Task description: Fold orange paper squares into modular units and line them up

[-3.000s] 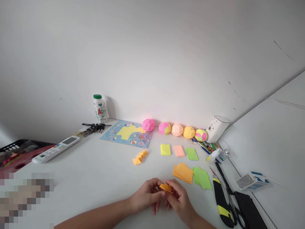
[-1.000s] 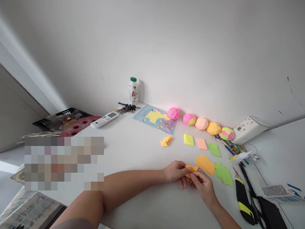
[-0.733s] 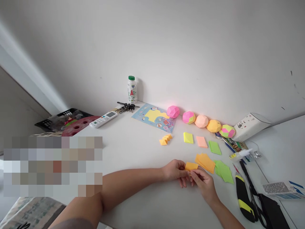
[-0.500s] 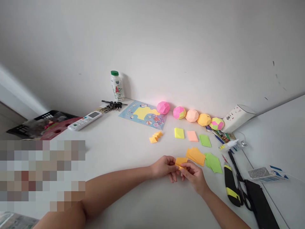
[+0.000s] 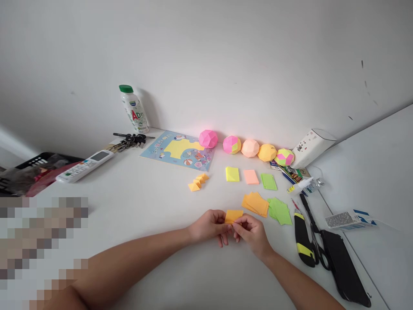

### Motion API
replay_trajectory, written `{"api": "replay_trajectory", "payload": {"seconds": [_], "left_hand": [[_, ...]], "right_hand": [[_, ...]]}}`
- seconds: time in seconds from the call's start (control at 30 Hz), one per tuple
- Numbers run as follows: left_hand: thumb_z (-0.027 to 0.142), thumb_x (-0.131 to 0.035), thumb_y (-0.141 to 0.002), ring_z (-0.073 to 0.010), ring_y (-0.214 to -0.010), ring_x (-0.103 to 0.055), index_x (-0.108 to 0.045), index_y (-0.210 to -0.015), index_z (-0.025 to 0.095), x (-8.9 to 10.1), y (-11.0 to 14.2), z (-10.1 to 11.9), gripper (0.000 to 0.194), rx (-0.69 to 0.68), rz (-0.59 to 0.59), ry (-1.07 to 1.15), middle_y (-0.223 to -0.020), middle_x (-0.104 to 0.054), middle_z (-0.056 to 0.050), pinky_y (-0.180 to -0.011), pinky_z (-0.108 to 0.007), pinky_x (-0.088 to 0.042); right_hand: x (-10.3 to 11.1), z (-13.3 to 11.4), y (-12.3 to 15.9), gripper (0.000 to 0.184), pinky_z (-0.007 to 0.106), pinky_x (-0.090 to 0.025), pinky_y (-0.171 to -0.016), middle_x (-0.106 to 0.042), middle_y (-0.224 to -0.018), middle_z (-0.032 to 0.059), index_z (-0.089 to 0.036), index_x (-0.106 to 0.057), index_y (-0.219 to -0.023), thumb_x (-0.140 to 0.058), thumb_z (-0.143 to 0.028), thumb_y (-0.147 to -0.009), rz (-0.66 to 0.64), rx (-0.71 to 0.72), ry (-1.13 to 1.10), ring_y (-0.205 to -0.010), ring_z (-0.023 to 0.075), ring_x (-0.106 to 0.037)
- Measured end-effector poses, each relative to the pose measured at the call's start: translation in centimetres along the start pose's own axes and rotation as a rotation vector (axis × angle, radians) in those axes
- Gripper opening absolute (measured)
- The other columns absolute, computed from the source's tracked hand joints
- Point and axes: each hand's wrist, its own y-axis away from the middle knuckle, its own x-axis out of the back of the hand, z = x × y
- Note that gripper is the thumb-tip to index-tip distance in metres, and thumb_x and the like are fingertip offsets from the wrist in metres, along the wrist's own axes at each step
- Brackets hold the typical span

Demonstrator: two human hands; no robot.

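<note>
Left hand (image 5: 209, 224) and right hand (image 5: 252, 234) both pinch orange paper (image 5: 234, 215) — thumbs and fingers closed on it, paper between hands. Loose orange sheets (image 5: 257, 204) just beyond grip, rightward; green sheets (image 5: 280, 211) farther right. Folded orange pieces (image 5: 198, 182) beyond grip, leftward — yellow pad (image 5: 232, 174) straight beyond.

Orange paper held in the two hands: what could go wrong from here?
The left hand and right hand both pinch the orange paper, so an uneven pull might crease it askew. The fanned orange sheets lie loose just beyond the right hand, which could nudge them.
</note>
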Motion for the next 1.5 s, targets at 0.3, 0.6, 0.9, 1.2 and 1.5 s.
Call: {"api": "replay_trajectory", "payload": {"seconds": [0.3, 0.6, 0.9, 1.2, 1.5], "left_hand": [[0.045, -0.062, -0.072, -0.0147, -0.056, -0.063, -0.056, -0.077, 0.013, -0.2, 0.0, -0.3, 0.033, 0.001, 0.039, 0.003, -0.073, -0.065, -0.005, -0.049, -0.027, -0.05], [0.044, -0.063, -0.072, -0.0134, -0.056, -0.062, -0.059, -0.079, 0.012, -0.3, 0.0, 0.0, 0.033, -0.017, 0.032, 0.007, -0.075, -0.067, -0.005, -0.049, -0.026, -0.051], [0.046, -0.064, -0.07, -0.0138, -0.059, -0.062, -0.06, -0.083, 0.013, -0.2, 0.1, 0.1, 0.035, -0.007, -0.004, 0.0, -0.081, -0.067, -0.007, -0.05, -0.025, -0.049], [0.045, -0.063, -0.07, -0.0135, -0.058, -0.063, -0.06, -0.083, 0.014, -0.5, 0.1, 0.3, 0.034, 0.004, 0.006, -0.01, -0.081, -0.068, -0.006, -0.048, -0.024, -0.049], [0.044, -0.059, -0.074, -0.0126, -0.055, -0.062, -0.062, -0.081, 0.014, -0.6, 0.3, 0.6, 0.031, 0.015, -0.01, -0.106, -0.081, -0.067, -0.005, -0.046, -0.023, -0.048]], "right_hand": [[-0.2, -0.3, 0.2, 0.024, 0.025, -0.047, -0.047, -0.059, -0.051, -0.0028, -0.016, -0.054, -0.073, -0.067, -0.037, -0.073, 0.025, -0.028, -0.021, -0.044, 0.0106, -0.053], [-0.2, -0.1, 0.1, 0.024, 0.024, -0.046, -0.047, -0.059, -0.05, -0.0032, -0.016, -0.054, -0.076, -0.068, -0.035, -0.072, 0.043, -0.041, -0.038, -0.044, 0.0105, -0.053], [-0.1, -0.1, 0.2, 0.021, 0.023, -0.046, -0.047, -0.058, -0.049, -0.0037, -0.016, -0.056, -0.081, -0.068, -0.032, -0.072, 0.042, -0.018, -0.06, -0.046, 0.0107, -0.053], [0.0, 0.5, 0.2, 0.019, 0.023, -0.046, -0.047, -0.057, -0.05, -0.0038, -0.017, -0.058, -0.082, -0.067, -0.031, -0.073, 0.04, 0.003, -0.059, -0.047, 0.0107, -0.053], [0.0, 0.5, 0.2, 0.017, 0.022, -0.045, -0.046, -0.056, -0.048, -0.0047, -0.017, -0.059, -0.081, -0.067, -0.03, -0.073, 0.033, 0.019, -0.057, -0.046, 0.0102, -0.052]]}}
